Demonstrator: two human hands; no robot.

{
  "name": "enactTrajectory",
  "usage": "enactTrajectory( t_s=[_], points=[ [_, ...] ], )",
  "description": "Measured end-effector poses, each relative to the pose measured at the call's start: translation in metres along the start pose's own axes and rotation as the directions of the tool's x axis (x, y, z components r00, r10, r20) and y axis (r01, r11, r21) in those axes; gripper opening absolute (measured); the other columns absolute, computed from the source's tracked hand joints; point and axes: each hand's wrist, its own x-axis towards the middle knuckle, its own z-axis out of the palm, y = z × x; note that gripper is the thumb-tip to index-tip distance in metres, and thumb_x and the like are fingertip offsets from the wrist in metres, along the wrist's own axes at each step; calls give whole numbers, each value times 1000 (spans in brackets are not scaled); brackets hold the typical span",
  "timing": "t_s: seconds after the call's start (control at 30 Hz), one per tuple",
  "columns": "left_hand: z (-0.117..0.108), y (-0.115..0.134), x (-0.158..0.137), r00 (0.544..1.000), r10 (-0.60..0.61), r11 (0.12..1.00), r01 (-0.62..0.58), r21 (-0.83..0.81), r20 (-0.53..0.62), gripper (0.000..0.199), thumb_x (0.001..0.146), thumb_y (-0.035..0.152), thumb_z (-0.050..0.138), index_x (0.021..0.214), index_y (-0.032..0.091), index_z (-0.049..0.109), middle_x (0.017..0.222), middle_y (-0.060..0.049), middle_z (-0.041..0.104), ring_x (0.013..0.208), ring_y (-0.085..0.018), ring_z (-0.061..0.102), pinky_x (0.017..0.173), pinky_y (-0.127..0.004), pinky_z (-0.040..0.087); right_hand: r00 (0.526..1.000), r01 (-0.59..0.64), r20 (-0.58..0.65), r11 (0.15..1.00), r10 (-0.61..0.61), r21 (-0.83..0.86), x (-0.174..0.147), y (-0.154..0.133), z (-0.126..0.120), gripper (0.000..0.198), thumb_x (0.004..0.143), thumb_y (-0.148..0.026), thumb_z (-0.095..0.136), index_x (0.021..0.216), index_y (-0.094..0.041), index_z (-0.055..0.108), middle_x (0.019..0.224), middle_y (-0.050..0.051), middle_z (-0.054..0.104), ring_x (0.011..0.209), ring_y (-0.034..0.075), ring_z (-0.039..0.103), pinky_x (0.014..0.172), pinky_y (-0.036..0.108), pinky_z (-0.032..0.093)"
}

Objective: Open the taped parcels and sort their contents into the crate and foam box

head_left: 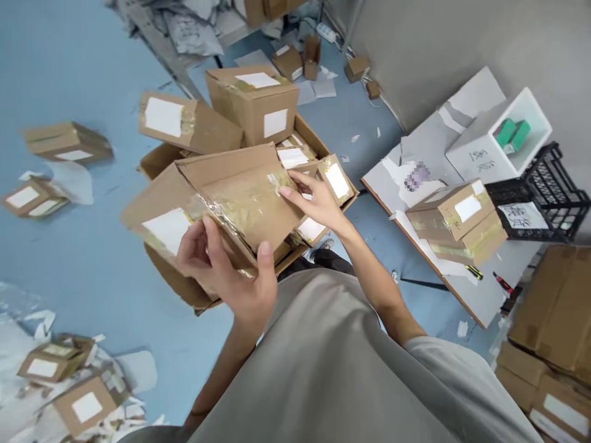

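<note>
A brown cardboard box [240, 178], sealed with shiny packing tape [244, 206], lies tilted on top of other boxes in a large open carton [168, 271]. My left hand [226, 264] is at its near edge, thumb and fingers spread apart, over part of a white label [167, 229]. At the box's right end, my right hand [314, 197] has thumb and index finger close together by a loose, crumpled bit of the tape. Its fingertips seem to pinch that tape; the exact contact is small. Smaller labelled boxes [336, 178] show beside my right hand.
Two more boxes [253, 104] sit on the carton's far side. On the right, a table [443, 264] holds a taped box [457, 221], a white bin [498, 141], a black crate [545, 197] and cutters [503, 283]. Boxes and paper scraps litter the blue floor [115, 258].
</note>
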Motion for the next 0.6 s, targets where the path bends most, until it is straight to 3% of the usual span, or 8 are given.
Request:
enactTrajectory(
  t_s=[0.1, 0.17, 0.27, 0.33, 0.4, 0.5, 0.53, 0.6],
  points=[
    [13, 35, 7, 986, 132, 987, -122, -102, 104, 87, 106, 51, 78, 184, 34, 45, 175, -18, 39, 172, -47, 39, 148, -67, 31, 986, -46, -155, 990, 67, 133, -46, -10, -51, 84, 105, -92, 64, 154, -24, 78, 151, 9, 83, 140, 32, 80, 124, 50, 66],
    [33, 52, 7, 963, 205, 967, -172, -188, 175, 88, 105, 47, 81, 184, 33, 45, 176, -18, 40, 173, -48, 39, 149, -69, 29, 948, -75, -296, 987, 115, 142, -79, -7, -85, 84, 104, -92, 65, 153, -25, 78, 151, 11, 83, 141, 34, 79, 124, 53, 67],
    [73, 78, -3, 912, 278, 927, -173, -332, 301, 86, 106, 42, 80, 184, 31, 45, 176, -18, 44, 174, -47, 41, 148, -68, 31, 832, -145, -532, 987, 158, 66, -131, 4, -136, 80, 107, -89, 64, 155, -26, 77, 151, 12, 83, 144, 36, 77, 125, 58, 65],
    [101, 99, -14, 869, 266, 910, -83, -406, 418, 84, 108, 45, 79, 184, 31, 45, 177, -17, 46, 175, -45, 43, 148, -65, 34, 729, -209, -669, 978, 147, -13, -167, 15, -169, 77, 109, -85, 63, 157, -26, 75, 154, 14, 81, 147, 37, 75, 126, 61, 64],
    [128, 122, -30, 802, 237, 888, 50, -456, 549, 82, 109, 50, 78, 183, 31, 47, 179, -16, 48, 174, -44, 45, 147, -61, 38, 627, -279, -771, 956, 111, -90, -203, 26, -202, 76, 112, -82, 61, 159, -24, 73, 155, 16, 79, 147, 37, 74, 126, 63, 63],
    [166, 161, -65, 654, 252, 827, 236, -510, 713, 77, 110, 51, 77, 180, 30, 53, 180, -16, 50, 170, -41, 52, 142, -55, 48, 495, -404, -868, 896, 45, -184, -258, 39, -252, 74, 115, -77, 59, 160, -21, 72, 149, 18, 79, 139, 37, 76, 121, 65, 64],
    [177, 175, -79, 603, 275, 805, 282, -522, 749, 76, 111, 49, 77, 180, 30, 53, 181, -16, 50, 169, -41, 53, 140, -54, 51, 466, -444, -884, 869, 16, -218, -278, 41, -270, 72, 116, -75, 57, 160, -20, 71, 145, 18, 79, 136, 37, 76, 119, 66, 65],
    [196, 206, -112, 508, 336, 755, 357, -549, 793, 76, 110, 46, 77, 181, 31, 53, 182, -15, 49, 169, -39, 54, 138, -53, 55, 461, -509, -885, 799, -62, -321, -319, 43, -306, 67, 120, -70, 51, 160, -20, 70, 142, 18, 78, 134, 37, 75, 115, 67, 65]
  ],
)
